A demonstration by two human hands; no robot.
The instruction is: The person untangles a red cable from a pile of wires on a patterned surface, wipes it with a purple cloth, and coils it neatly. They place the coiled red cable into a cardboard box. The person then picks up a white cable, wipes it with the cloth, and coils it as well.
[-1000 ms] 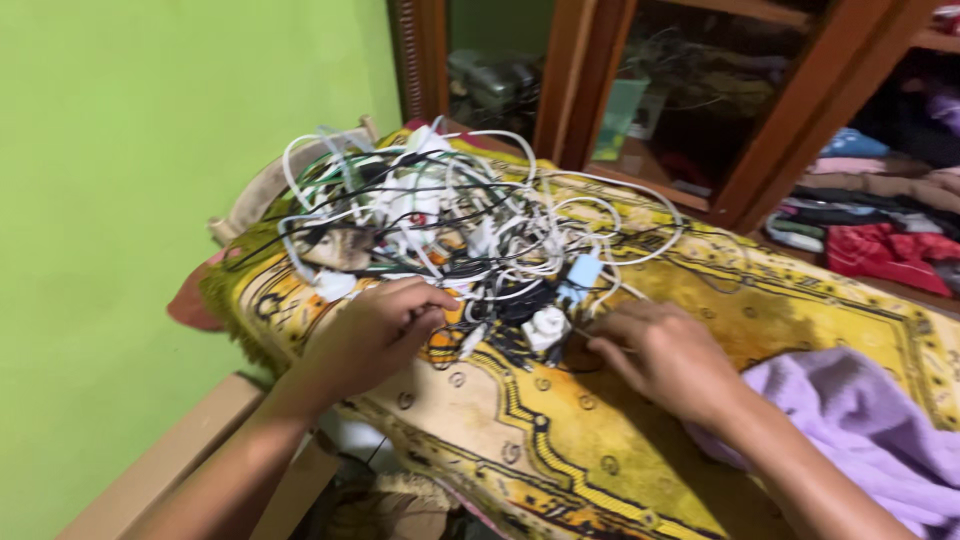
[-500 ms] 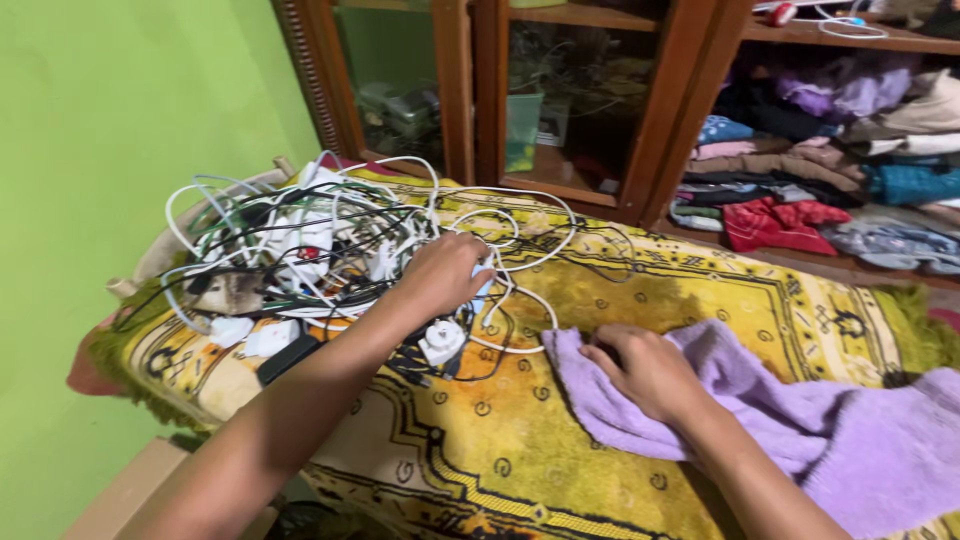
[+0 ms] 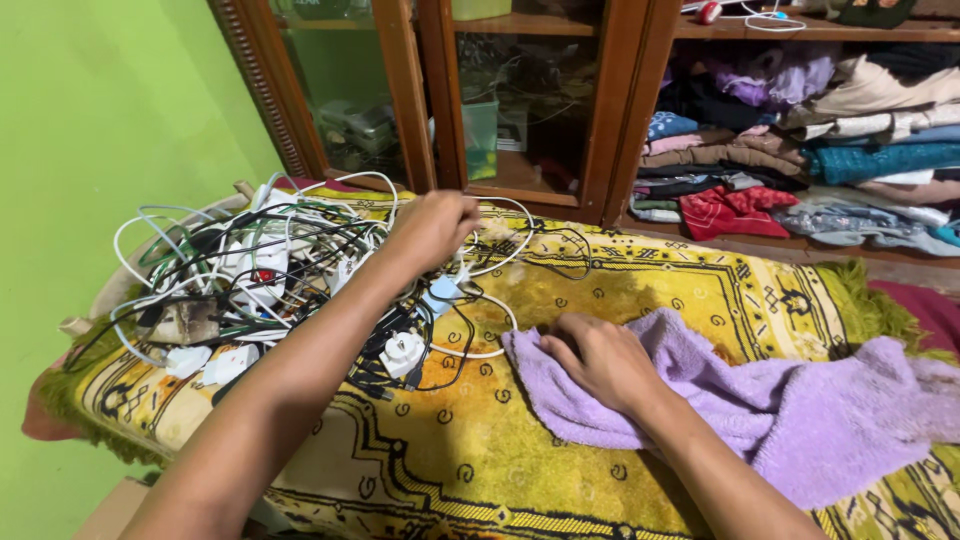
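hands have parted: left hand (image 3: 432,228) has reached farther into the tangled cables (image 3: 260,270), fingers clenched on a white cord, while right hand (image 3: 598,360) now presses flat, fingers released, on the purple towel (image 3: 800,420) lying on the yellow rug (image 3: 720,290).

Left hand (image 3: 432,228) fingers hidden among cables (image 3: 250,270); towel (image 3: 800,410) cut off right.

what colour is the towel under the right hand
Light purple, a fluffy towel with the right hand resting on it; the head view shows it plainly.

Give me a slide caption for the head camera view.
Left hand grips white cables in a tangle; right hand rests on a purple towel over a yellow rug.
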